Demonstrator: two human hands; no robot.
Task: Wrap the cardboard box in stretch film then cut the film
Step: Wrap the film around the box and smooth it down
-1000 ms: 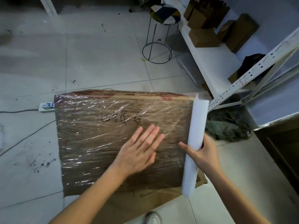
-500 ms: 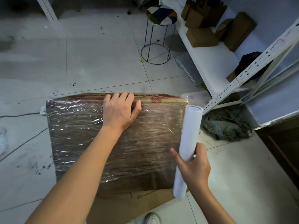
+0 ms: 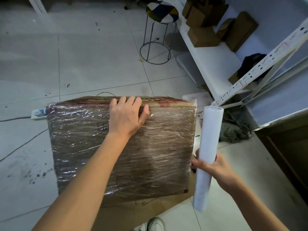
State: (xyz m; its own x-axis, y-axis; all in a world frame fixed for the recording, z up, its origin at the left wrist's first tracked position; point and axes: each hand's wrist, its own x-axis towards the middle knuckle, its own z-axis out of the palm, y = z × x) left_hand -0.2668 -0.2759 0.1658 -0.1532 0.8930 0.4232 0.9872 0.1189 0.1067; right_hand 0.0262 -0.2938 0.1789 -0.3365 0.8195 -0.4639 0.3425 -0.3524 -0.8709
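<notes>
The left hand (image 3: 127,116), flat on the film a second ago, is now hooking its fingers over the far top edge of the cardboard box (image 3: 120,147) standing on the floor; it is probably bracing to turn it. The right hand (image 3: 211,165) is still gripping the stretch film roll (image 3: 208,155) just beside the box's right edge; another pass looks likely, and cutting is not yet begun.

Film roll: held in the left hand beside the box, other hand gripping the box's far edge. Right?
Not quite. The head view shows the film roll in the right hand, beside the box. The left hand is the one gripping the box's far edge.
</notes>
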